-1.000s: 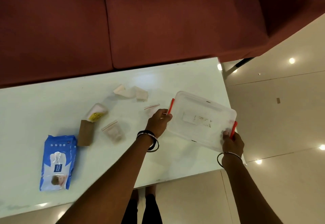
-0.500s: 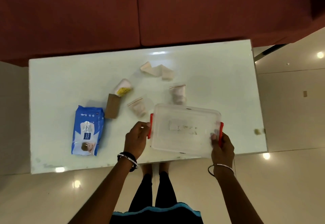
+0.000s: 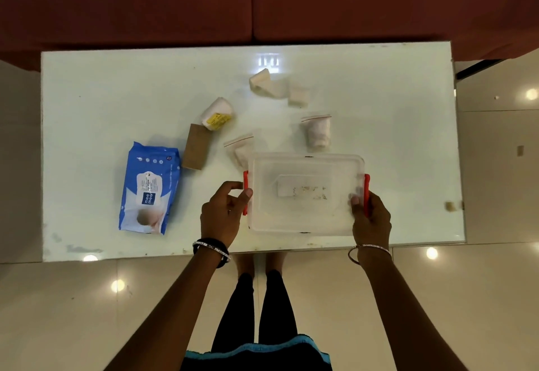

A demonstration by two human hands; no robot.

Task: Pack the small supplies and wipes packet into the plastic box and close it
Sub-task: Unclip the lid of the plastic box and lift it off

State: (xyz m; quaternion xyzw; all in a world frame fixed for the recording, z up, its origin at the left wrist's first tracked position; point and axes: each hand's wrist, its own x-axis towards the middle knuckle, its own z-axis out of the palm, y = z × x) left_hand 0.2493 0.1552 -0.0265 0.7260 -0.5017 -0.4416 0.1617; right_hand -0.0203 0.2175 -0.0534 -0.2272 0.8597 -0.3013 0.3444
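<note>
Mostly hazy, lidded plastic box (image 3: 304,195), right hand (image 3: 371,219) gripping red clasp (image 3: 366,194), left hand (image 3: 223,214) fingers seemingly loose.

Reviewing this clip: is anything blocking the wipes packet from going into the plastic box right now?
Yes. The plastic box has its lid on, with the left hand and right hand at its red latches. The blue wipes packet lies apart on the table, to the box's left.
</note>
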